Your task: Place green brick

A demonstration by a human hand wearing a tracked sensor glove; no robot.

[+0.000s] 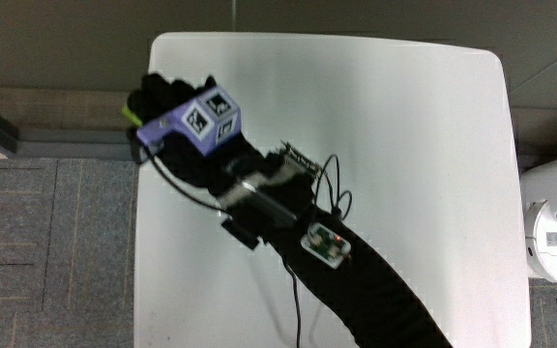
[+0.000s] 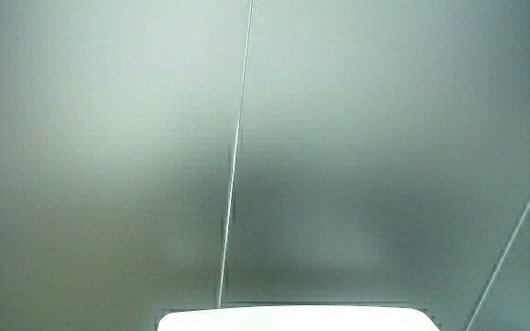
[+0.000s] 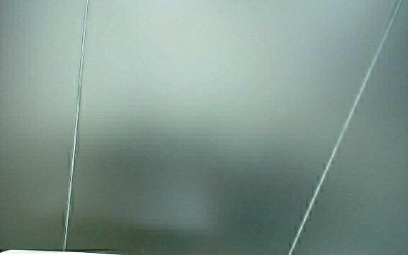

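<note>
Your hand over white table's corner edge, fingers apparently clenched on green brick; only sliver of brick shows. Both side views give you pale wall, table rim only.

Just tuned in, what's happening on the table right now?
The hand, in a black glove with a patterned cube on its back, reaches to the edge of the white table. A sliver of the green brick shows at its fingertips, right at that edge. The side views show only a pale wall and a strip of the table.
</note>
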